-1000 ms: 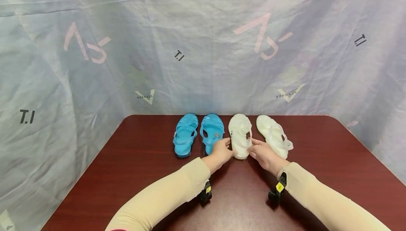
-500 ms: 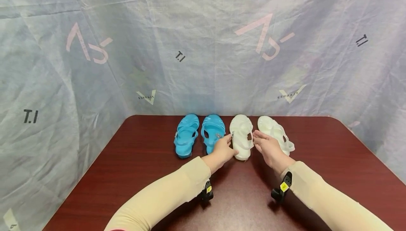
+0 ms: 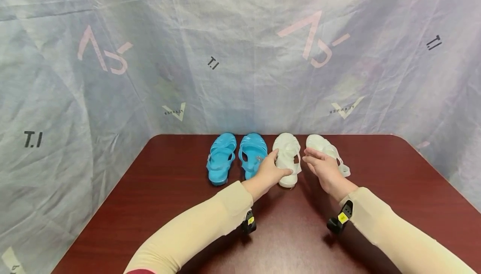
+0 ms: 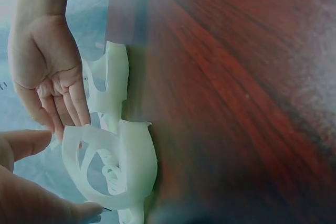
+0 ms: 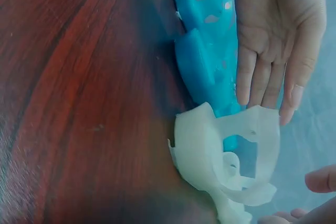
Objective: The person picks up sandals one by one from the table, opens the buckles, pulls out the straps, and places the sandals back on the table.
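Note:
In the head view my left hand (image 3: pixel 267 171) reaches along the left side of a white jelly sandal (image 3: pixel 288 180). Its fingers are extended and its thumb lies over the heel area; whether it touches is unclear. My right hand (image 3: pixel 328 173) hovers between that sandal and a second white sandal (image 3: pixel 316 141), partly hiding the latter, with loose fingers and nothing held. The left wrist view shows the thumb and fingers (image 4: pixel 47 198) spread apart beside the white sandal (image 4: pixel 140 166). In the right wrist view, the left palm (image 5: pixel 265 40) faces the white sandal (image 5: pixel 197 140).
Two blue jelly sandals, the left one (image 3: pixel 219 176) and the right one (image 3: pixel 248 146), lie to the left, toes toward the back edge. Everything rests on a dark red wooden table (image 3: pixel 169 199). A grey printed cloth (image 3: pixel 240 90) hangs behind it.
My right hand has drawn away from the white sandal's heel toward the right and slightly upward. The left hand has shifted a little forward, its thumb now over the sandal. The sandals stay roughly in place.

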Demonstrator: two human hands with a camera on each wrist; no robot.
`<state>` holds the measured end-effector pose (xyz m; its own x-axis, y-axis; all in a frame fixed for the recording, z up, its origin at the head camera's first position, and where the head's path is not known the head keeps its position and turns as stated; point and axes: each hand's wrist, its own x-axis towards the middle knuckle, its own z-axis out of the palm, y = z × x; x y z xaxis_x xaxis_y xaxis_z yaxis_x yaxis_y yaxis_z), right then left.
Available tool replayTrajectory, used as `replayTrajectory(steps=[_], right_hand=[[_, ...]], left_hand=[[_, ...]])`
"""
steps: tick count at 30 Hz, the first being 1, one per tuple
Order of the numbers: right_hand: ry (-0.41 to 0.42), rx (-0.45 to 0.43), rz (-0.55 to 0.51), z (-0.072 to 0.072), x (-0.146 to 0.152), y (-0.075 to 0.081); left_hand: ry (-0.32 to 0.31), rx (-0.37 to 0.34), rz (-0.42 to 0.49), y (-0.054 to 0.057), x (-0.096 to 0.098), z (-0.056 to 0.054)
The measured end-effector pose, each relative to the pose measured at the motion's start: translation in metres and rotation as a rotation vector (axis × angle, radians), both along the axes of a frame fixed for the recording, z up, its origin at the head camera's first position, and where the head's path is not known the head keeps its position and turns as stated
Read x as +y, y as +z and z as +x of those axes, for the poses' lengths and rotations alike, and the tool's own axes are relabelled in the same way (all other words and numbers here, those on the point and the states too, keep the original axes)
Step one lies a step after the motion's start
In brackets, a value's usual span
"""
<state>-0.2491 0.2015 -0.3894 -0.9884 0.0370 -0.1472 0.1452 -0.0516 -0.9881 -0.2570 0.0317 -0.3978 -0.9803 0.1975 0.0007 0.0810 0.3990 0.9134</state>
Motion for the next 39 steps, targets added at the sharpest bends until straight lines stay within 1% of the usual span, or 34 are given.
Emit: replayTrajectory(steps=[5, 8, 11, 15, 18, 21, 24, 27, 28, 32, 34, 35, 39], right_hand=[[0.028, 0.011, 0.045, 0.005, 0.007, 0.007], [0.039, 0.017, 0.067, 0.007, 0.013, 0.011], [0.044, 0.024, 0.066, 0.009, 0.019, 0.014], [0.05, 0.041, 0.079, 0.011, 0.027, 0.016], [0.041, 0.038, 0.078, 0.011, 0.035, 0.017], [0.029, 0.032, 0.075, 0.012, 0.043, 0.018], [0.017, 0.03, 0.08, 0.013, 0.05, 0.018], [0.003, 0.034, 0.065, 0.014, 0.056, 0.019], [-0.002, 0.039, 0.062, 0.014, 0.058, 0.019], [-0.019, 0.042, 0.066, 0.016, 0.066, 0.02], [-0.02, 0.043, 0.099, 0.017, 0.07, 0.019], [-0.024, 0.036, 0.109, 0.018, 0.072, 0.019], [-0.046, 0.035, 0.089, 0.02, 0.078, 0.016]], left_hand=[[0.004, 0.029, -0.005, 0.001, 0.007, 0.003], [-0.015, 0.062, -0.017, 0.001, 0.014, 0.006], [-0.033, 0.103, -0.034, 0.001, 0.022, 0.008], [-0.047, 0.121, -0.022, 0.001, 0.03, 0.01], [-0.065, 0.11, 0.024, 0.001, 0.036, 0.012], [-0.084, 0.081, 0.079, 0.001, 0.043, 0.014], [-0.1, 0.043, 0.153, -0.001, 0.051, 0.015], [-0.103, 0.032, 0.181, -0.002, 0.058, 0.015], [-0.106, 0.034, 0.182, -0.003, 0.06, 0.015], [-0.105, 0.036, 0.127, -0.003, 0.067, 0.015], [-0.104, 0.033, 0.114, -0.003, 0.071, 0.015], [-0.101, 0.028, 0.107, -0.003, 0.073, 0.015], [-0.076, 0.021, 0.068, -0.004, 0.081, 0.017]])
